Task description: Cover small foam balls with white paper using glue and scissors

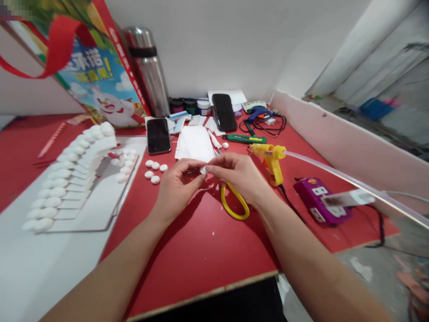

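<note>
Above the red table, both hands — left hand, right hand — fingertips pinched narrow on one small white piece; rows of white pieces already mounted, five loose pieces left.

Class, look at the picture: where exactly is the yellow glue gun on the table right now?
In the head view, the yellow glue gun stands on the red table just beyond the right hand, between it and the purple power strip.

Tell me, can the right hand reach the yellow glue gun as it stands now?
Probably yes. The glue gun stands just beside the right hand with nothing between them, but that hand shares a small white piece with the left hand.
</note>
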Demonstrator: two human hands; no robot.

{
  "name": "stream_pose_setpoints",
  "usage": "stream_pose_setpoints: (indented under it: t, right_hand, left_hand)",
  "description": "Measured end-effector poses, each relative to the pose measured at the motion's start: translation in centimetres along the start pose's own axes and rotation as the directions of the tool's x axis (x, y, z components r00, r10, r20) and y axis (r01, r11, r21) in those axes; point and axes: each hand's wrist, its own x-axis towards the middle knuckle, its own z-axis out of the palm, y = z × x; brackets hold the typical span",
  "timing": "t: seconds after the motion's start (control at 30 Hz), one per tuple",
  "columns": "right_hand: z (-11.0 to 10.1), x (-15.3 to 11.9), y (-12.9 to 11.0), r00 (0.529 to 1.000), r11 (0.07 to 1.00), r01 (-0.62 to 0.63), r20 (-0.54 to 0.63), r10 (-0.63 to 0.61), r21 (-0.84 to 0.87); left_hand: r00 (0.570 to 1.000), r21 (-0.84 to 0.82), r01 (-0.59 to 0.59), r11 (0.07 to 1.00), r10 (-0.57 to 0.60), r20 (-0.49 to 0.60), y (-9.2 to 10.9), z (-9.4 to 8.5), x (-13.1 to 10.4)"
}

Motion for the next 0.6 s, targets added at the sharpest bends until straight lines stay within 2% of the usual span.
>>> stream_pose_setpoints:
  t: [0.07,0.17,0.3,0.6]
  right_hand:
    - [0.1,0.0,0.7,0.999,0.992,-0.034,0.003,0.034,0.124]
    - [-0.1,0.1,1.3,0.997,0.973,-0.082,0.031,0.078,0.215]
    - [-0.3,0.5,1.8,0.998,0.964,-0.070,0.025,0.066,0.256]
    - [0.3,0.3,2.1,0.997,0.955,-0.045,0.074,0.025,0.294]
  left_hand:
    - [1.000,-0.017,0.022,1.000,-0.022,0.014,-0.1,0.1,0.0]
    - [0.993,-0.136,0.113,0.984,-0.115,-0.004,-0.2,0.1,0.0]
    - [0.974,-0.263,0.220,0.939,-0.228,-0.001,-0.3,-0.1,0.2]
    - [0.937,-0.427,0.323,0.845,-0.349,0.018,-0.2,-0.1,0.4]
